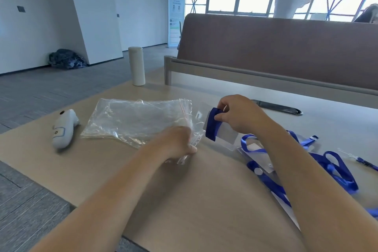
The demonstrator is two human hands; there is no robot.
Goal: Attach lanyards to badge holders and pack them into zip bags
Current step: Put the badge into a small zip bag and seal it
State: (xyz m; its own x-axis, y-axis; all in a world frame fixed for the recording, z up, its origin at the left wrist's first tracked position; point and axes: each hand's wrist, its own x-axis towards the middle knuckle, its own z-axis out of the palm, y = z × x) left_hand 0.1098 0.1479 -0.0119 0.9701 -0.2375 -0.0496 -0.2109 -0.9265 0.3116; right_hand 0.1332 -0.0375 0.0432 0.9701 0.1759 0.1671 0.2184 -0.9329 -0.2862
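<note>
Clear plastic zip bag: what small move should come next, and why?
Probably slide the clear badge holder wrapped in blue lanyard into the clear plastic zip bag: the right hand holds it just beside the mouth, whose edge the left hand pinches.

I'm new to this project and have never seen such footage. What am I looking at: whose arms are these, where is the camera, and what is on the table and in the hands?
There is no machine here. These are a person's two bare arms, filmed by one wide-angle camera worn on their head, looking forward and down. The left hand pinches the edge of a clear plastic zip bag lying on the pale wooden table. The right hand holds a clear badge holder with a blue lanyard wound round it, beside the bag. Further right lies a heap of blue lanyards and clear holders. Also on the table are a white handheld device and a white cylindrical bottle.
</note>
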